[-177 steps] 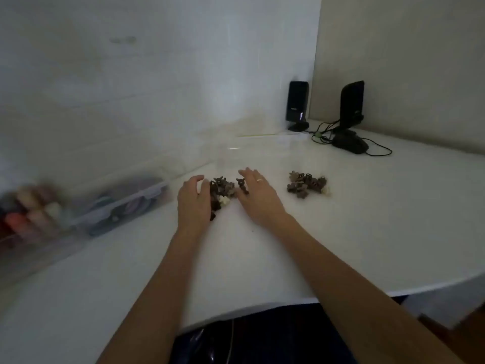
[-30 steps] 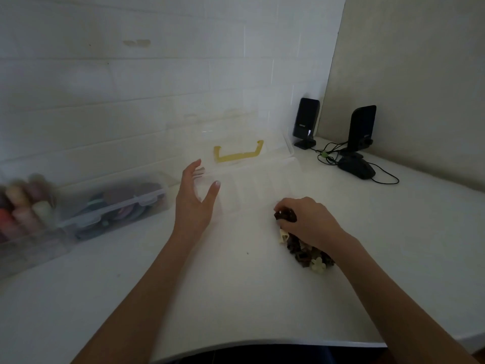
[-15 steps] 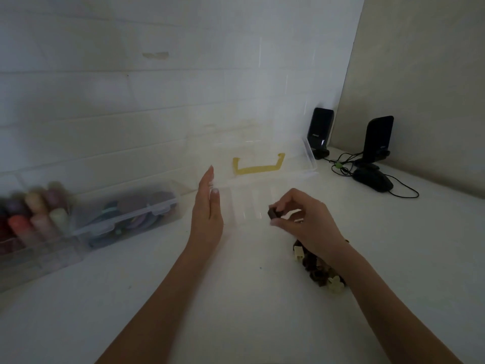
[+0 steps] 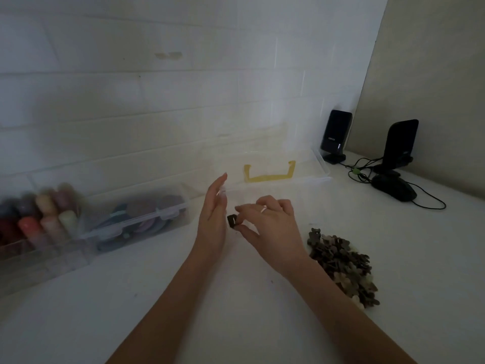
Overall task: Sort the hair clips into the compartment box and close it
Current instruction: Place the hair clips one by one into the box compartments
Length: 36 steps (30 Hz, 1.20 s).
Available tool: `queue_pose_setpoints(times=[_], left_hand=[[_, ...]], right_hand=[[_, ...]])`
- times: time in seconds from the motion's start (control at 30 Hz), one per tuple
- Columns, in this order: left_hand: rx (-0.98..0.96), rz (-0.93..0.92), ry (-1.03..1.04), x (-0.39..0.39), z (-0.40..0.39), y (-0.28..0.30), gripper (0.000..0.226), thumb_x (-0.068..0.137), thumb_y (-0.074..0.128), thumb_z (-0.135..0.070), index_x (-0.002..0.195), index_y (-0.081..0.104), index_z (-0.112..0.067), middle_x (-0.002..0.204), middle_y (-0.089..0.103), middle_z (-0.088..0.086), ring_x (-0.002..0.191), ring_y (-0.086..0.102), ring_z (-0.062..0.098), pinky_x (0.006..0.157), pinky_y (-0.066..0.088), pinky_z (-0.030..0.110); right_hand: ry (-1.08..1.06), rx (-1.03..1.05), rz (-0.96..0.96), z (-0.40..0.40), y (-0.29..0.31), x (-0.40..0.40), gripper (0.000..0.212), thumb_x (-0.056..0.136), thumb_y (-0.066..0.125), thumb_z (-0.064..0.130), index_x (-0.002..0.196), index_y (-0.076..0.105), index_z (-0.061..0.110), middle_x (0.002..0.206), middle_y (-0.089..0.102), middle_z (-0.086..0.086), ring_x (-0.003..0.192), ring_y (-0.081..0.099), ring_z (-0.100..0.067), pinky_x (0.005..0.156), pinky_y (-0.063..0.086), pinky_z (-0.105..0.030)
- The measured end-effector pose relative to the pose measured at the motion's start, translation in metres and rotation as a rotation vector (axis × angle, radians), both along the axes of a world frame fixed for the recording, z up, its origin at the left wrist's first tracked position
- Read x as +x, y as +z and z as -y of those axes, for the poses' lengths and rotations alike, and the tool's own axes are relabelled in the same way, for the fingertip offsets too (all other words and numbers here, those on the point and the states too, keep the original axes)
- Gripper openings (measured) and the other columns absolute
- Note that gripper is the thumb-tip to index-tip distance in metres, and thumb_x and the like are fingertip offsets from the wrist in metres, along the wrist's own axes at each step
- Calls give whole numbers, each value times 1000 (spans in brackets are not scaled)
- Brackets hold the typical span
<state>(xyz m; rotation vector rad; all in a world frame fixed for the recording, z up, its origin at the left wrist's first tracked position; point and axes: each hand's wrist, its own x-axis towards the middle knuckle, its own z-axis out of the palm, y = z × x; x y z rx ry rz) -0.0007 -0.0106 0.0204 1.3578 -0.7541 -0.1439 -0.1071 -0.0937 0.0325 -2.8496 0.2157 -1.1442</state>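
Right hand (image 4: 270,227) pinches one small dark brown hair clip (image 4: 232,221) between thumb and fingertips, just at the near left end of the clear plastic compartment box (image 4: 319,164), lid up, yellow handle (image 4: 269,173) showing. Left hand (image 4: 212,219) stands flat-fingered, holding nothing, beside it. The brown clip pile (image 4: 343,266) lies on the white bench (image 4: 236,311) to the right.

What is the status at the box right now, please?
Right hand pinching one dark clip; left hand open beside clear box, lid up. Clip pile waiting on table. Nothing in the way.
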Motion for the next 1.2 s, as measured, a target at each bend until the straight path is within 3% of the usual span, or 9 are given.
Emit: queue_pose_setpoints(times=[0.1, 0.23, 0.4, 0.6, 0.7, 0.83, 1.0, 1.13, 1.2], left_hand=[[46, 106, 57, 3, 4, -9, 35, 102, 30, -35, 134, 42, -38, 134, 39, -38, 135, 34, 5, 112, 31, 51], [52, 175, 112, 2, 5, -9, 37, 100, 28, -36, 134, 43, -36, 129, 36, -46, 134, 36, 5, 109, 35, 51], [37, 213, 150, 1, 6, -9, 39, 99, 28, -34, 134, 44, -33, 127, 37, -45, 130, 41, 7, 107, 38, 51], [27, 229, 188, -3, 6, -10, 38, 98, 28, -29, 132, 45, -33, 132, 42, -30, 131, 41, 8, 105, 40, 52], [14, 240, 199, -5, 5, -10, 36, 100, 30, -26, 132, 45, -31, 129, 43, -34, 130, 44, 14, 104, 40, 53], [25, 268, 209, -9, 4, -9, 36, 101, 30, -23, 133, 46, -25, 127, 42, -38, 121, 48, 6, 102, 43, 51], [42, 253, 241, -16, 1, -7, 34, 103, 32, -17, 133, 46, -24, 129, 56, -2, 110, 55, 26, 98, 43, 51], [14, 252, 263, -26, -1, -8, 35, 100, 31, -21, 130, 48, -21, 127, 56, 4, 113, 53, 28, 101, 41, 47], [15, 255, 255, -28, -1, -8, 36, 99, 29, -23, 129, 49, -20, 125, 57, 6, 112, 53, 30, 101, 41, 49]], right_hand=[[42, 51, -34, 2, 1, -7, 17, 83, 55, 36, 86, 70, 30, 118, 65, 11, 103, 48, -12, 78, 27, -28], [12, 224, -57, 22, 17, -37, 8, 84, 66, 24, 89, 70, 29, 91, 68, 13, 86, 53, -9, 78, 39, -32], [-30, 263, -426, 46, 37, -74, 8, 86, 64, 27, 85, 67, 34, 85, 61, 22, 69, 56, 0, 88, 45, -34], [-31, 215, -628, 41, 42, -100, 28, 78, 65, 52, 103, 66, 40, 100, 55, 23, 90, 48, 3, 85, 31, -23], [-60, 222, -702, 41, 30, -106, 28, 78, 65, 52, 103, 66, 39, 102, 55, 22, 93, 42, 1, 82, 27, -23], [-54, 326, -605, 41, 16, -103, 18, 78, 71, 39, 95, 68, 34, 96, 57, 16, 90, 50, -3, 85, 41, -24], [129, 690, -353, 31, 16, -100, 38, 75, 77, 14, 101, 65, 39, 96, 63, 14, 87, 59, -2, 76, 45, -9], [288, 931, -188, 24, 26, -93, 26, 76, 72, -2, 96, 71, 16, 93, 72, 3, 79, 67, -1, 68, 50, -13], [299, 964, -134, 21, 32, -85, 23, 75, 74, 1, 91, 71, 16, 89, 74, 3, 81, 70, -8, 70, 53, -17]])
